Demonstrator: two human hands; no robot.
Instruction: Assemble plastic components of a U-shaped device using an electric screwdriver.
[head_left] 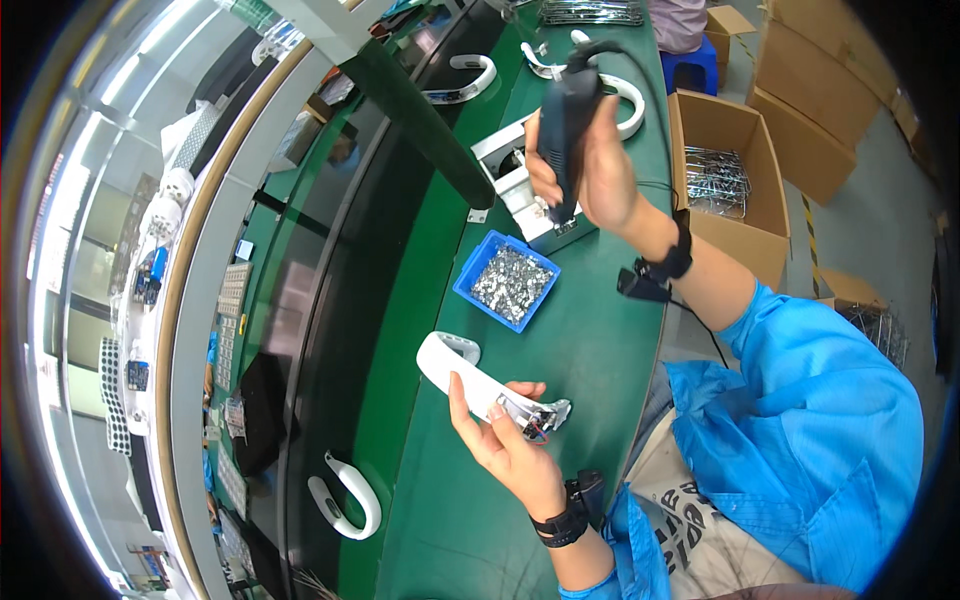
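My left hand (510, 455) is closed round a white curved plastic housing (470, 378). Its near end shows exposed small parts and a red wire. In my right hand (605, 175), raised above the bench, is a black electric screwdriver (572, 125), blurred, with a cable at its top and its narrow end pointing down. Below the screwdriver is a white and grey metal box-like device (520, 190), partly hidden by it. A blue bin (527, 322) full of small shiny metal pieces sits on the green bench (580, 350), between that device and the housing.
More white curved housings lie on the dark conveyor belt (345, 400) and at the bench's far end. A green post (420, 125) rises beside the metal device. Cardboard boxes (770, 180) with metal parts stand on the floor to the right. A person sits near a blue stool (690, 70).
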